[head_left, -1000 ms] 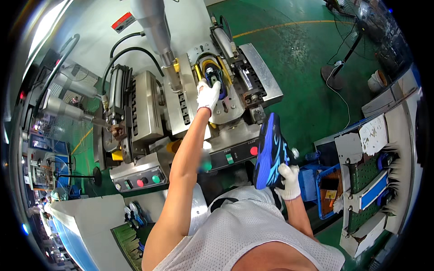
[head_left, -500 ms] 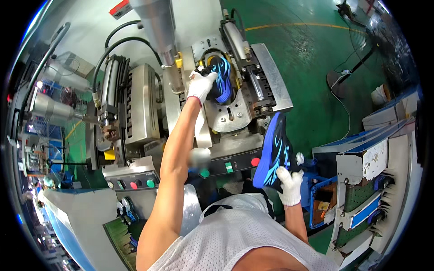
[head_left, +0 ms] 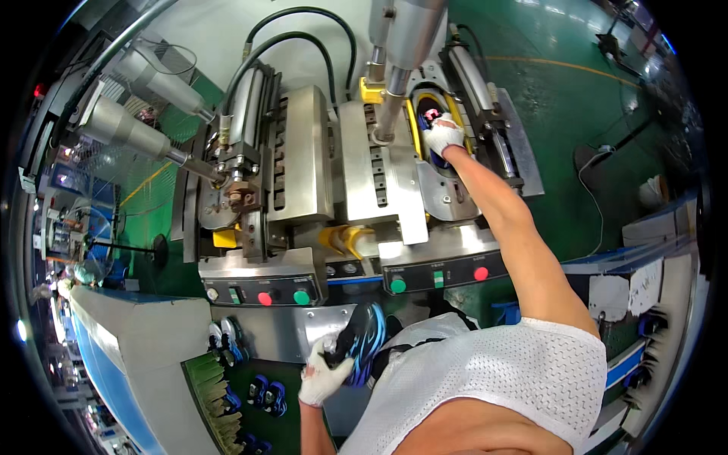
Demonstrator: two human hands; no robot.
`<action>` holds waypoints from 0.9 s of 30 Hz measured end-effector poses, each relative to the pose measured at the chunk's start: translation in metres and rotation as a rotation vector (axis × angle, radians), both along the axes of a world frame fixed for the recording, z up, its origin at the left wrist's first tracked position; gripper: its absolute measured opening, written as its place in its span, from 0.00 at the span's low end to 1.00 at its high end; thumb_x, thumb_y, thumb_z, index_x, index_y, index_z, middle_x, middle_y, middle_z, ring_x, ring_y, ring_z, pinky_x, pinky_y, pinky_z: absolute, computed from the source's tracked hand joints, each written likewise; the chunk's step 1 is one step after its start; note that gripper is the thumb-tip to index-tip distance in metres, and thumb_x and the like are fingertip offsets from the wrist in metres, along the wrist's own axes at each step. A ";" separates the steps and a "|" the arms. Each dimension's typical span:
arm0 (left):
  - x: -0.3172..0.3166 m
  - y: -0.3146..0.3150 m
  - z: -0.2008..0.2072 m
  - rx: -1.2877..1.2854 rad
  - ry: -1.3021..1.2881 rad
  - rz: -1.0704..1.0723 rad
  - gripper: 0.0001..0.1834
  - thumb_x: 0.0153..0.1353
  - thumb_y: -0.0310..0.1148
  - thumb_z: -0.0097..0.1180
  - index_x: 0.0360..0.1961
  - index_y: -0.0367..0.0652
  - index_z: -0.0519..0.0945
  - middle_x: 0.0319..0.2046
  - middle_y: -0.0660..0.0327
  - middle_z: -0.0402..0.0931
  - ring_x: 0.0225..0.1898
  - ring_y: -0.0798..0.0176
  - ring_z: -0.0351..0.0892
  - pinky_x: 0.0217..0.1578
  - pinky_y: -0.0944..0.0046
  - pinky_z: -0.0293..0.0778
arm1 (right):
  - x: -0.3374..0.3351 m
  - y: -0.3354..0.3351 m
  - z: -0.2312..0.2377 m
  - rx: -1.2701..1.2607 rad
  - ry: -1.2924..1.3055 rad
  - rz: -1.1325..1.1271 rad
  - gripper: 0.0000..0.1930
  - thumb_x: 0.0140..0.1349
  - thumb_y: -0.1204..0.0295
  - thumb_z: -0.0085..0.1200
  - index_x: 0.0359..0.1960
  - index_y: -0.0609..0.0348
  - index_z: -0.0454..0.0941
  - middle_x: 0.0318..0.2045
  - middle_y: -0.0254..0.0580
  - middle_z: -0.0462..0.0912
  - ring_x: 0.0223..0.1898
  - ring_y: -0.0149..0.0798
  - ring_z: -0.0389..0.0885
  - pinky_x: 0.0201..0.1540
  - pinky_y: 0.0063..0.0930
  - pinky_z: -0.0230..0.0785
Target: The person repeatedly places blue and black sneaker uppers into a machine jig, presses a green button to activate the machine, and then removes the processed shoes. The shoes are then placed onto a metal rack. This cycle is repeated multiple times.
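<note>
My left hand (head_left: 324,374), in a white knit glove, is closed on a black shoe (head_left: 365,334) with light-blue streaks and a blue-violet sole edge. It holds the shoe low, close to my body, over the metal sheet below the machine. My right hand (head_left: 444,135), gloved too, reaches into the right-hand cradle of the press machine (head_left: 383,171). Its fingers are curled on a dark shoe (head_left: 430,115) with a pink patch showing at the opening. The hand covers most of that shoe, which lies between the yellow side pads.
A slanted cylinder (head_left: 394,91) stands just left of the cradle. Green and red buttons line the front control panel (head_left: 455,277). Below left, several shoes (head_left: 267,394) sit on a green, bristle-edged rack (head_left: 199,402). Another rack stands at the right.
My left hand has drawn its shoe out of the cradle and down toward my body. My right hand has carried the other shoe from the lower right up into the cradle.
</note>
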State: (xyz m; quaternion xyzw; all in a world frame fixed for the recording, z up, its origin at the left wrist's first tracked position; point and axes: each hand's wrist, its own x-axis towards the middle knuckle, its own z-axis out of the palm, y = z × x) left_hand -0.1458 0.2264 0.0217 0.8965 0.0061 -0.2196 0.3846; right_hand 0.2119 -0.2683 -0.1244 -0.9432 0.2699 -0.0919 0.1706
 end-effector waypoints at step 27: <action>-0.149 0.255 -0.204 0.253 -0.073 0.424 0.41 0.57 0.59 0.62 0.64 0.40 0.74 0.64 0.48 0.72 0.67 0.44 0.69 0.67 0.44 0.63 | -0.319 0.266 -0.035 -0.478 0.338 0.897 0.53 0.51 0.61 0.72 0.74 0.68 0.53 0.75 0.65 0.53 0.77 0.64 0.46 0.77 0.52 0.42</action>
